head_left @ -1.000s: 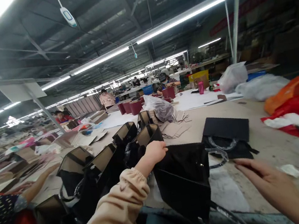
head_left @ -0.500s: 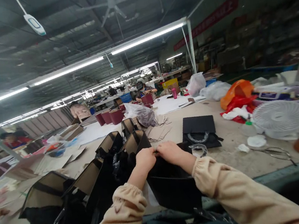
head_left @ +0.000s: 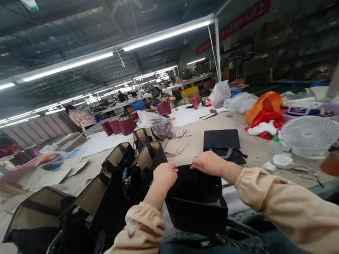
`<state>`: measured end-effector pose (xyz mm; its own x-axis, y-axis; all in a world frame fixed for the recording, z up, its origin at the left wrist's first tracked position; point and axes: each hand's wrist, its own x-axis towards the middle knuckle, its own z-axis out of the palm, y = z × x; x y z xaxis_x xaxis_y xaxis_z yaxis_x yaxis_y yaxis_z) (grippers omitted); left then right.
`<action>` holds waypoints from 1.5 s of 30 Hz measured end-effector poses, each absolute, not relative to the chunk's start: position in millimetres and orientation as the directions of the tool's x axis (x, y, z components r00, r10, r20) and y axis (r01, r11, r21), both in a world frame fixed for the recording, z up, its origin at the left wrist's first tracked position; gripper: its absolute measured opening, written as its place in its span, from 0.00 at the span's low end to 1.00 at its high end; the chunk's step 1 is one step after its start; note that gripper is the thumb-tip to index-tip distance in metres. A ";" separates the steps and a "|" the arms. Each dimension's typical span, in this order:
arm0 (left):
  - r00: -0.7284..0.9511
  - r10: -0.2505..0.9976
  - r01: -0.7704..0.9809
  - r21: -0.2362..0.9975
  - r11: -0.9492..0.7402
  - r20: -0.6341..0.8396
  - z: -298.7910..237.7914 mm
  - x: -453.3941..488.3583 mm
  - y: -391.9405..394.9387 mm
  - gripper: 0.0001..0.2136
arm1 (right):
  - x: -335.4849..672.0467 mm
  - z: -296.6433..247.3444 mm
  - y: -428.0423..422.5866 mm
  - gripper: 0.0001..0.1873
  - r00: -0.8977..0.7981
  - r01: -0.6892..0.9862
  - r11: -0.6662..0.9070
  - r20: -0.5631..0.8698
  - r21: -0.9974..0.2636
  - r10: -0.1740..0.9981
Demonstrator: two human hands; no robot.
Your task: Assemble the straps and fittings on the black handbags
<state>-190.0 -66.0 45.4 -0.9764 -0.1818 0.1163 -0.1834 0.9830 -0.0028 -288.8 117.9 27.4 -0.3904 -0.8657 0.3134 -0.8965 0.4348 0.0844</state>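
Note:
A black paper gift bag [head_left: 197, 210] stands at the near edge of the work table [head_left: 257, 151], right in front of me. My left hand [head_left: 164, 176] is closed on the far rim at its left corner. My right hand [head_left: 209, 163] is closed on the same rim further right, so the bag's mouth is spread between them. Clear plastic handles [head_left: 248, 239] hang from the bag below the table edge. A row of several finished black bags [head_left: 120, 162] with tan insides stands to my left.
A flat black bag [head_left: 221, 140] lies beyond my hands. A white fan [head_left: 310, 132], scissors [head_left: 305, 172], an orange plastic bag [head_left: 262, 105] and cardboard pieces [head_left: 175, 145] lie on the table. Other people work at the far left and back.
My right hand came in from the table at the right and took the bag's rim beside my left hand. Both hands then drew apart along the rim, and the view turned right.

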 end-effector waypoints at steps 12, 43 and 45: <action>-0.972 -0.206 -0.208 -0.002 0.978 0.109 47.6 -187.1 -67.0 0.09 | -301.5 8.7 160.6 0.19 -0.526 -0.824 0.566 0.391 -0.018 -0.755; -0.971 0.212 0.212 -0.005 0.977 0.112 54.7 -119.4 -74.4 0.08 | -195.4 5.2 162.9 0.20 -0.379 -0.925 0.348 0.458 -0.155 -0.804; -0.975 0.191 0.190 -0.019 0.982 0.109 53.5 -119.6 -74.2 0.09 | -201.8 -0.8 177.3 0.18 -0.347 -0.937 0.279 0.474 -0.209 -0.809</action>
